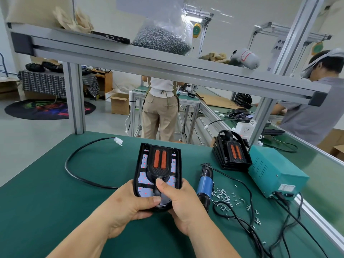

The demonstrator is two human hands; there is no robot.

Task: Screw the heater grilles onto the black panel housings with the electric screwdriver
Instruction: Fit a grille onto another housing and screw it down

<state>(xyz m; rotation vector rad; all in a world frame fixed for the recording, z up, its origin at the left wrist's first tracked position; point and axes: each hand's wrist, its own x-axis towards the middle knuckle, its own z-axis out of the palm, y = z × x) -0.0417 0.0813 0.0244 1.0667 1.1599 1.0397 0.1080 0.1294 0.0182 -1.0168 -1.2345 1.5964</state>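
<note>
Left hand [128,202] and right hand [180,203] grip the housing [179,164], thumbs on the seated grille [159,171]. Screwdriver [204,183] lies untouched at right, near loose screws [226,195]; fastening likely still ahead.

Left hand [122,205], right hand [184,205] grip panel housing [178,164]; screwdriver [204,185] beside.

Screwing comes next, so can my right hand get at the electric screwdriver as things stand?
Probably yes, once it lets go: the right hand grips the panel housing, and the electric screwdriver lies close beside it with nothing between.
</note>
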